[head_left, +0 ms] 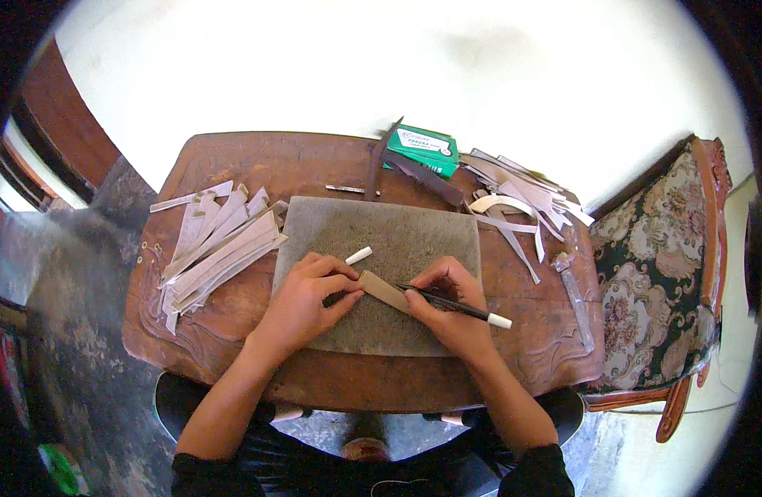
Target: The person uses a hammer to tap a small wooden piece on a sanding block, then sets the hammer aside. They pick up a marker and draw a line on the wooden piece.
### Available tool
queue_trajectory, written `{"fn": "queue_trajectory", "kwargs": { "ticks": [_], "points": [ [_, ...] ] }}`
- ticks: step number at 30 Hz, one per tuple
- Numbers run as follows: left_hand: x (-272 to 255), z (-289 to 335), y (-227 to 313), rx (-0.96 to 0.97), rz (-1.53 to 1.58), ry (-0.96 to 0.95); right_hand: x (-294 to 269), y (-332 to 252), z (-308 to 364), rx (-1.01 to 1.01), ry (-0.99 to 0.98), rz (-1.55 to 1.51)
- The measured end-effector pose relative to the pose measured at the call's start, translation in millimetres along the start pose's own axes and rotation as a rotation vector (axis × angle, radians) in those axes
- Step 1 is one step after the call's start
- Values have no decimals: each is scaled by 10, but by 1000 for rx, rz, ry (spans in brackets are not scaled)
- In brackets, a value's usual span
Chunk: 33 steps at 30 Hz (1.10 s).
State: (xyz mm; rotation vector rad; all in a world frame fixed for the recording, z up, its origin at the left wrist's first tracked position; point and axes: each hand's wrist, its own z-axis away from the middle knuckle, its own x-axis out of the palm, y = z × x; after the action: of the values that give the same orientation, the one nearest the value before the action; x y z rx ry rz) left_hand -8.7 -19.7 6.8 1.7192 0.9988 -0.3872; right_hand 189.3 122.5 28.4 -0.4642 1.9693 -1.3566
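Observation:
A short tan strip is held slantwise over a grey mat. The thumb and fingers of my left hand close on the strip's left end. A white pen cap juts out by those fingertips; whether they grip it I cannot tell. In my right hand is a black pen with a white rear end, its tip pointing left at the strip. The right thumb also touches the strip's right end, and the fingers partly hide it.
Pale strips are piled left on the carved wooden table. More cut strips lie far right, beside a green box and dark pieces. A slim stick rests behind the mat. A flowered chair stands right.

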Motion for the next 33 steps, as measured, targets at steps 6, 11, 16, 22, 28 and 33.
{"fn": "queue_trajectory", "kwargs": {
  "ticks": [6, 11, 16, 22, 28, 33],
  "points": [
    [-24, 6, 2, 5, 10, -14, 25, -16, 39, -130, -46, -95],
    [-77, 69, 31, 34, -18, -52, 22, 155, 53, 63, -27, -27],
    [-88, 191, 165, 16, -94, -85, -11, 213, 58, 22, -32, 83],
    [-85, 168, 154, -23, -64, -85, 21, 213, 47, 27, -24, 50],
    [-74, 159, 166, -40, -48, -63, 26, 253, 41, 55, -44, 24],
    [-77, 160, 160, -33, -40, -55, 34, 232, 37, 53, -41, 18]
  ]
}}
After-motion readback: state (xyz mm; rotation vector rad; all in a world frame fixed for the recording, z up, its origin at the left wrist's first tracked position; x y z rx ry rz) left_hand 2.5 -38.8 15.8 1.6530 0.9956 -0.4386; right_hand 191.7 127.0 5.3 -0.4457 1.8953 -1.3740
